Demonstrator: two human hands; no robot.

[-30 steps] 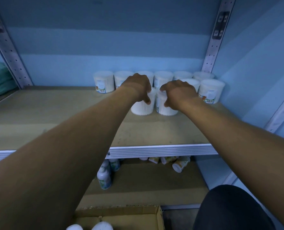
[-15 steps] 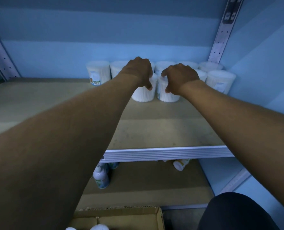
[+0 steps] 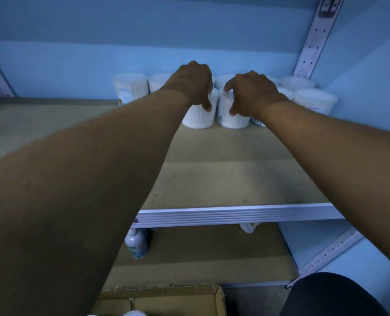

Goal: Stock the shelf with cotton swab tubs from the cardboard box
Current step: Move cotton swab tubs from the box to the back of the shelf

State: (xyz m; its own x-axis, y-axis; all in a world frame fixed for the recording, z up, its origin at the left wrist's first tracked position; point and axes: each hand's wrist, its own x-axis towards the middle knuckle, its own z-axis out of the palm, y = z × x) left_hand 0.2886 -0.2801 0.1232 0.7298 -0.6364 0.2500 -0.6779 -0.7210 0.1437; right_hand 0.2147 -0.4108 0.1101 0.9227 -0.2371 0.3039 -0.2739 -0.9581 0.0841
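Observation:
Two white cotton swab tubs stand side by side on the wooden shelf [image 3: 212, 179], near its back. My left hand [image 3: 195, 82] grips the top of the left tub [image 3: 197, 119]. My right hand [image 3: 250, 93] grips the top of the right tub [image 3: 234, 120]. Both tubs rest on the shelf board. Behind them runs a row of several more tubs [image 3: 131, 87] against the blue back wall, and further tubs [image 3: 315, 101] stand at the right. The cardboard box [image 3: 166, 297] lies open at the bottom edge, with a tub lid [image 3: 133, 313] just showing inside.
A lower shelf [image 3: 201, 254] holds a small bottle [image 3: 136, 244] and a tipped container [image 3: 248, 226] under the metal shelf lip [image 3: 235, 214]. Perforated metal uprights [image 3: 312, 39] flank the bay. A dark-clothed knee [image 3: 333, 295] sits at the bottom right.
Both hands have pushed the two tubs farther back toward the rear row, and the head has moved closer. The grip on each tub is unchanged.

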